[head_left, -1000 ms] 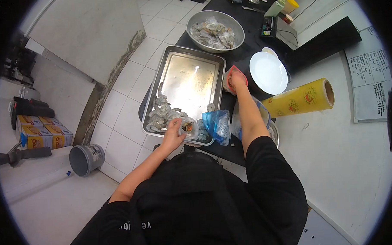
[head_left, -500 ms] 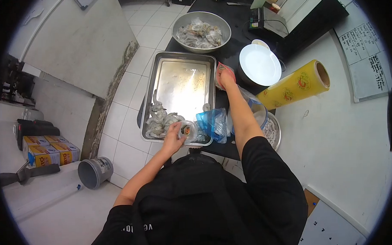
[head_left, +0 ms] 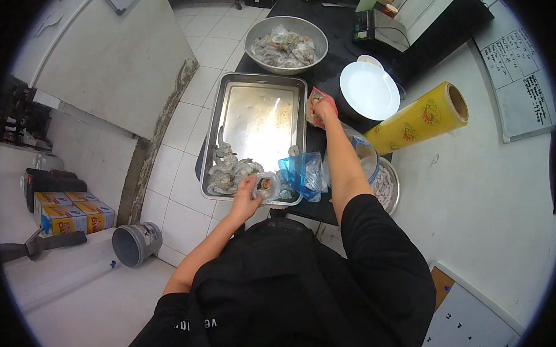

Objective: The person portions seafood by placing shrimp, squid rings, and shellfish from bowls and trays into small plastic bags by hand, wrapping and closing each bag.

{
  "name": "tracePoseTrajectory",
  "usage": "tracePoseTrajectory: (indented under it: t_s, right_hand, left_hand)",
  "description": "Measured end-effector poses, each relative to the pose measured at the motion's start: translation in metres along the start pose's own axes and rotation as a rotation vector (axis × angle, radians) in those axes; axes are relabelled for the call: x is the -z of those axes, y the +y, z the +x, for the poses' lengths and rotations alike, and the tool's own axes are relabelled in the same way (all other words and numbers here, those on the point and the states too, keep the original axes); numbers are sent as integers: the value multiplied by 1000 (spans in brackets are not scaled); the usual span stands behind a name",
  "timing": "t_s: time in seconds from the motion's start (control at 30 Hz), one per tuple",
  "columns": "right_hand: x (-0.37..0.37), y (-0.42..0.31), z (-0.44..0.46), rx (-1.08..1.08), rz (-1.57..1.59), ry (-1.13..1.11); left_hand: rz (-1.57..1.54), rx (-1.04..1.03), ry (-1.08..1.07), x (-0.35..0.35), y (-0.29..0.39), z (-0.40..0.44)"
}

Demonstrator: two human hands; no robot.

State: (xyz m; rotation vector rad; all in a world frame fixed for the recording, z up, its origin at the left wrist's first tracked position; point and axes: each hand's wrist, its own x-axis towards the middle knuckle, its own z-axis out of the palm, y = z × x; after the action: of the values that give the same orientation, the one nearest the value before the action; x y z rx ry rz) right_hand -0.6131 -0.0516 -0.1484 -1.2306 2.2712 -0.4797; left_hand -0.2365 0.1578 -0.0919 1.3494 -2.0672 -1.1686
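My left hand [head_left: 248, 196] is closed on a small clear plastic container [head_left: 267, 187] with something orange and dark inside, held over the near edge of a metal tray [head_left: 251, 107]. Beside that hand, grey raw shrimp [head_left: 226, 169] are heaped in the tray's near left corner. My right hand [head_left: 320, 108] reaches into the mouth of a red-edged plastic bag [head_left: 313, 118] to the right of the tray. Its fingers look drawn together, and what they hold is hidden. A blue plastic bag [head_left: 302, 174] lies over the tray's near right corner.
Beyond the tray stands a metal bowl [head_left: 253, 52] of bagged shrimp. To the right are a white plate [head_left: 368, 91], a yellow film roll [head_left: 417, 121], a clear tub [head_left: 367, 161] and a bowl of pale pieces [head_left: 385, 188]. A scale [head_left: 380, 32] sits farther back.
My right hand has shifted slightly and its fingers point deeper into the red-edged bag, whose mouth is wider. My left hand stays in place with the container.
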Motion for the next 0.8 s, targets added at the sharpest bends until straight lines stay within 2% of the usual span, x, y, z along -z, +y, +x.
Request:
tracePoseTrajectory:
  t_s: [0.07, 0.2, 0.27, 0.4, 0.47, 0.5, 0.57, 0.6, 0.67, 0.7, 0.77, 0.8]
  right_hand:
    - [10, -7, -11, 111, -346, -61]
    - [9, -23, -26, 113, -516, -63]
    - [20, -31, -34, 184, -538, -144]
    - [43, -44, -58, 226, -456, -157]
    - [56, -51, -68, 378, -418, -50]
    - [51, -43, -59, 380, -420, -52]
    - [32, -22, -34, 189, -100, -87]
    - [25, -13, -23, 187, -100, -87]
    - [17, -4, -8, 272, -260, -269]
    - [15, -3, -3, 271, -259, -269]
    - [10, -1, 3, 134, -149, -336]
    - [16, -10, -8, 131, -147, -335]
  left_hand:
    - [-48, 19, 12, 1, -1, -2]
    - [-48, 39, 23, 0, -4, -3]
    - [-9, -4, 31, 0, -5, -2]
    - [-15, 3, 43, -1, -5, 0]
    - [-34, 26, 23, -1, -3, 1]
    - [-37, 28, 25, -3, -5, 1]
    - [2, -23, 48, -8, -8, 1]
    - [1, -24, 46, -7, -6, 2]
    - [-64, 57, -3, -4, 2, 3]
    - [-64, 57, -4, -4, 2, 3]
    - [-66, 72, -9, -4, 3, 4]
    - [-65, 71, -11, -5, 2, 4]
